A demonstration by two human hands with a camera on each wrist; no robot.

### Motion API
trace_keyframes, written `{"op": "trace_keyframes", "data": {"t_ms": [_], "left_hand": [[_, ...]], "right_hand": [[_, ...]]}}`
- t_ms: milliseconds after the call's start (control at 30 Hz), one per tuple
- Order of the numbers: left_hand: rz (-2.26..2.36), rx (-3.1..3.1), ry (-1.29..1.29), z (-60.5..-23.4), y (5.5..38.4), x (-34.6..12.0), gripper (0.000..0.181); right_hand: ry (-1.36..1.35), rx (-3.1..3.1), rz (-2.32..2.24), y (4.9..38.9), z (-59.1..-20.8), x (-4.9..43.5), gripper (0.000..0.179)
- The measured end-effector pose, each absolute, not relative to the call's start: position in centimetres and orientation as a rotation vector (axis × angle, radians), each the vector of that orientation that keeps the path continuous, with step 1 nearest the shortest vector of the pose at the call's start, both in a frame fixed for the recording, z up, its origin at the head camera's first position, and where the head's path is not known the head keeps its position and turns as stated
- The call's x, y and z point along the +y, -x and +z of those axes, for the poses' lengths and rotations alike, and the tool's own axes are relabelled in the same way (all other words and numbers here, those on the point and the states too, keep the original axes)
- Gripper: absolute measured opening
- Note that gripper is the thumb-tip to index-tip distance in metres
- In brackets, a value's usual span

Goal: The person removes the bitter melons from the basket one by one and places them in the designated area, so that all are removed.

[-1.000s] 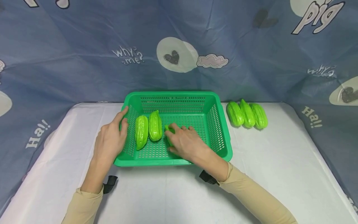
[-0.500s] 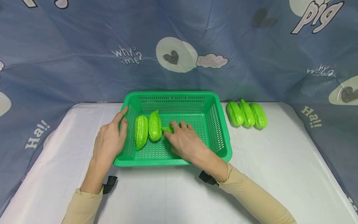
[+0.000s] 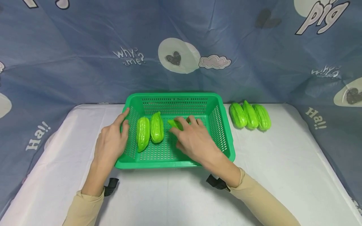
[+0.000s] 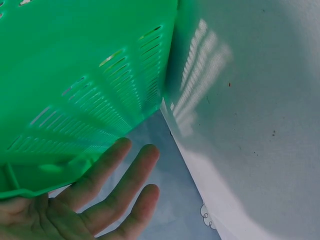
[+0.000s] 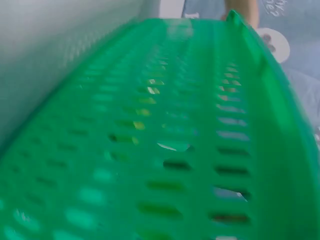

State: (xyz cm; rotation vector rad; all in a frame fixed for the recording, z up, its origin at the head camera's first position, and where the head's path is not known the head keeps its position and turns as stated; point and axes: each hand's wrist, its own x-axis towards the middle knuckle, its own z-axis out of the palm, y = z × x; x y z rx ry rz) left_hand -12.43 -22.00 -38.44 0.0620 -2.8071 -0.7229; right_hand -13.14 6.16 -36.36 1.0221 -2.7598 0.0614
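A green slotted plastic basket (image 3: 175, 164) stands on the white cloth. Two bright green ridged bitter melons lie side by side at its left: one bitter melon (image 3: 143, 134) by the wall, another bitter melon (image 3: 157, 127) to its right. My right hand (image 3: 195, 138) reaches inside and holds a third bitter melon (image 3: 175, 124) from above, mostly covered by the fingers. My left hand (image 3: 111, 139) rests on the basket's left rim, thumb inside; in the left wrist view its straight fingers (image 4: 120, 187) spread outside the wall. The right wrist view shows mainly the basket wall (image 5: 200, 125).
To the right of the basket, three bitter melons (image 3: 250, 116) lie in a row at the back of the white-covered table (image 3: 282, 163). A blue printed cloth (image 3: 181, 31) rises behind the table and along both sides.
The melon under my right hand was first upright in view, then turned more sideways. Now hand and melon sit slightly farther right and back. My left hand has stayed put.
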Motion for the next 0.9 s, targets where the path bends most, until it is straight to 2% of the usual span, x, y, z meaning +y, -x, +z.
{"op": "trace_keyframes", "data": {"t_ms": [367,567,900], "left_hand": [[-0.725,-2.814,-0.064,-38.5,12.4,-21.9,0.051],[-0.729,-2.812,-0.060,-38.5,12.4,-21.9,0.051],[-0.728,-2.819,-0.062,-38.5,12.4,-21.9,0.051]], "right_hand": [[-0.885,-2.663,0.152,13.2,-34.2,10.1,0.037],[-0.806,-2.653,0.161,13.2,-33.1,12.5,0.045],[-0.708,-2.684,0.190,13.2,-32.9,16.0,0.043]]}}
